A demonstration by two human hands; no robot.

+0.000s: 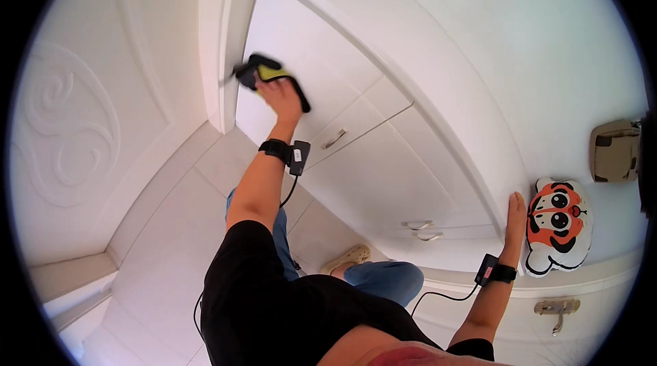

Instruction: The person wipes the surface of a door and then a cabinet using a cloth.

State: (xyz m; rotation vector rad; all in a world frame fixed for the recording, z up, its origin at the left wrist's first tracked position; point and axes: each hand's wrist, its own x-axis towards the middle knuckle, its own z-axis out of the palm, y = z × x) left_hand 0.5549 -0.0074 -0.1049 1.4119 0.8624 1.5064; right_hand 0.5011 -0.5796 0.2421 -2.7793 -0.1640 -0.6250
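My left hand (281, 96) presses a yellow-green and dark grey cloth (267, 72) with black edging against the upper left of a white cabinet door (308, 43). The cloth is slightly blurred, and its loose corner reaches the cabinet's side frame. On the right, my right hand (515, 217) rests flat along the cabinet's top (462, 94) near its front edge, with nothing seen in it. A plush cushion (559, 225) with an orange and white cartoon animal face lies right beside that hand.
Metal handles (334, 138) stick out from the cabinet fronts. A brown fabric bag (614, 151) sits beyond the cushion. A door with a lever handle (558, 309) is at lower right. A carved white panel (77, 109) stands left, above the tiled floor (164, 232). Cabled devices are strapped to both wrists.
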